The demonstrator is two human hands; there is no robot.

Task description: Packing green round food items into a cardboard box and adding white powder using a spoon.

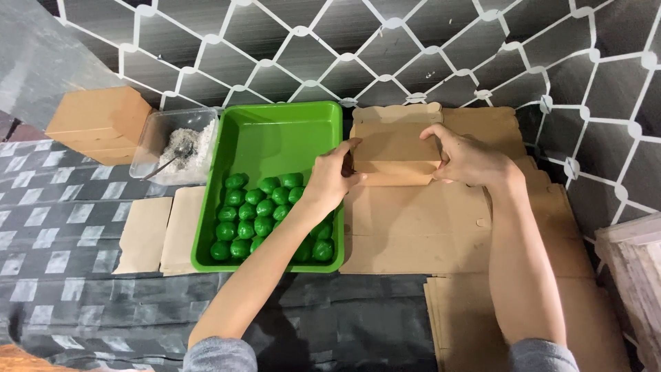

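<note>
Flat brown cardboard sheets [441, 227] cover the right of the surface, with more flat pieces [162, 231] left of a green rectangular tray [275, 131] holding green balls [258, 213]; behind stand a clear tub of white powder [175, 141] and a closed brown box [100, 120]. The part-folded brown cardboard box [396, 155] lies just right of the tray on the sheets, its long axis running left to right. The left hand [330, 179] grips its left end and the right hand [468, 155] its right end, fingers curled over the top edge, so the box sits between both.
</note>
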